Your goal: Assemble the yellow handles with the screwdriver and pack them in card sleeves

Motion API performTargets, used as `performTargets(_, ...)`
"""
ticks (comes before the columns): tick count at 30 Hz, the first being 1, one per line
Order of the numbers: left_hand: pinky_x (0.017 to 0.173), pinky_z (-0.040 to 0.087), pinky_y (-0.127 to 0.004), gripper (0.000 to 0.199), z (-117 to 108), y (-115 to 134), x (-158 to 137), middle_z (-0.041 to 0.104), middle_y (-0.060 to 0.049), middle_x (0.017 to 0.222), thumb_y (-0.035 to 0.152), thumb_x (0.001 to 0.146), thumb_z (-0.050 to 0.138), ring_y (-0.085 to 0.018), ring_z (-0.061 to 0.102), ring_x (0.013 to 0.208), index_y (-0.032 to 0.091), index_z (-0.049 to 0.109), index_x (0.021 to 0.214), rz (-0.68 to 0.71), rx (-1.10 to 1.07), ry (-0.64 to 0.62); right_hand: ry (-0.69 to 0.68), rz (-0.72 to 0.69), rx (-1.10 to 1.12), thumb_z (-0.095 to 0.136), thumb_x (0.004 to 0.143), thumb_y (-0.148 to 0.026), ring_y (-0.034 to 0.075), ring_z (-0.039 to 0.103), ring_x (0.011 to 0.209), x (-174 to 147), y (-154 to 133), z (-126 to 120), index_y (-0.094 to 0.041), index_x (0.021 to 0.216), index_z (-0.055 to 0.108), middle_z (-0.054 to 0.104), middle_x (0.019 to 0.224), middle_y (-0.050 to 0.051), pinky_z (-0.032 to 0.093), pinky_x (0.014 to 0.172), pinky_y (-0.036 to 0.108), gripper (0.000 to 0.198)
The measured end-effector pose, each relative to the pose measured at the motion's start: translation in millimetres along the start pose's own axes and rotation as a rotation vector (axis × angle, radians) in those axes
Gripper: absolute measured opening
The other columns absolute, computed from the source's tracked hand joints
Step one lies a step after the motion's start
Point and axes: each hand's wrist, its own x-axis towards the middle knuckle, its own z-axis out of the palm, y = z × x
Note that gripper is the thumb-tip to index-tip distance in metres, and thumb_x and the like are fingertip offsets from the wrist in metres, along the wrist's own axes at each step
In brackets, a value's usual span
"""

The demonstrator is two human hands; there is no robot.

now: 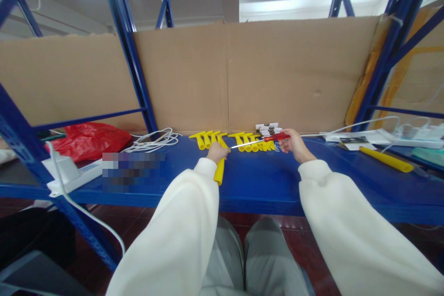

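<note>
Here's the yellow piece (219, 175), near the middle of the blue worktop (260, 182), its tube end pointing to the front edge; the left hand (217, 151) has its fingers wrapped round the upper part. In from the right comes a screwdriver (276, 137), lying almost level, its bright shaft running to the left hand; whether the tip touches the yellow piece, the fingers hide. The right hand (294, 144) grasps the red handle by its far end. Just behind, towards the back edge, more yellow pieces line up: one group (202, 140) by the left hand, another (247, 143) beneath and behind the shaft, with a stack of black-and-white items (268, 129) beside it. Cardboard (294, 69) stands upright along that back edge. Out to the left, a coiled white cable (154, 141) lies near the back, then a red bag (93, 138), and a white power strip (78, 178) nearer the front left corner. Over towards the right end, a long yellow item (386, 159) lies slantwise in front of another white strip (404, 141).
</note>
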Motion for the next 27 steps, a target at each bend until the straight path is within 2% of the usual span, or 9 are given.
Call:
performTargets(4,0.064,0.054,-0.031,0.007,0.2,-0.7,0.3,0.060,-0.007,0.058,0.008,0.071,0.062,-0.023,0.068,0.066,0.012,0.063,0.065,0.003,-0.003,-0.010,0.014,-0.027,-0.002,0.046,0.092,-0.031,0.012,0.040,0.027,2.7,3.1,0.7,-0.024,0.091,0.046,0.050,0.044,-0.008,0.026,0.029,0.021,0.007)
performTargets(8,0.065,0.054,-0.031,0.008,0.1,-0.5,-0.3,0.059,-0.006,0.057,0.007,0.068,0.063,-0.023,0.067,0.066,0.013,0.062,0.064,0.007,-0.010,-0.013,0.017,-0.178,-0.003,0.062,0.088,-0.052,0.010,0.043,0.032,1.3,6.5,0.6,-0.024,0.084,0.051,0.052,0.047,-0.007,0.027,0.031,0.021,0.031)
performTargets(10,0.067,0.054,-0.031,0.008,-0.2,-0.1,-0.6,0.059,-0.006,0.056,0.007,0.067,0.065,-0.023,0.067,0.065,0.013,0.062,0.063,0.014,-0.011,-0.015,0.002,-0.201,0.000,0.064,0.086,-0.058,0.010,0.046,0.034,0.0,6.8,0.2,-0.023,0.083,0.053,0.053,0.048,-0.006,0.029,0.032,0.021,0.037)
performTargets(16,0.064,0.053,-0.029,0.014,-1.2,2.4,-4.6,0.055,-0.003,0.052,0.008,0.068,0.065,-0.020,0.065,0.061,0.015,0.058,0.059,0.007,-0.025,-0.011,-0.007,-0.143,0.043,0.063,0.089,-0.054,0.011,0.056,0.042,-4.4,1.2,-0.9,-0.021,0.085,0.054,0.061,0.052,-0.002,0.037,0.039,0.019,0.034)
performTargets(19,0.066,0.053,-0.030,0.018,-1.8,3.7,-6.9,0.055,-0.003,0.051,0.009,0.070,0.065,-0.021,0.066,0.064,0.016,0.056,0.056,-0.001,-0.005,-0.007,-0.057,-0.065,0.099,0.053,0.096,-0.046,0.013,0.058,0.046,-5.4,-3.6,-1.8,-0.020,0.085,0.055,0.064,0.054,0.001,0.040,0.042,0.020,0.028)
performTargets(22,0.067,0.054,-0.030,0.017,-2.2,4.3,-8.1,0.056,-0.005,0.052,0.009,0.070,0.065,-0.023,0.067,0.067,0.015,0.056,0.056,0.000,0.002,-0.002,-0.106,-0.013,0.116,0.046,0.099,-0.043,0.014,0.060,0.048,-5.5,-6.9,-2.4,-0.019,0.083,0.057,0.066,0.056,0.004,0.043,0.044,0.022,0.031)
performTargets(27,0.068,0.055,-0.031,0.010,-2.2,3.9,-7.6,0.059,-0.007,0.057,0.008,0.069,0.065,-0.022,0.067,0.067,0.013,0.061,0.061,0.007,-0.012,-0.012,-0.067,-0.054,0.098,0.056,0.095,-0.051,0.012,0.057,0.045,-4.4,-4.1,-3.3,-0.020,0.078,0.054,0.066,0.056,0.002,0.043,0.044,0.020,0.035)
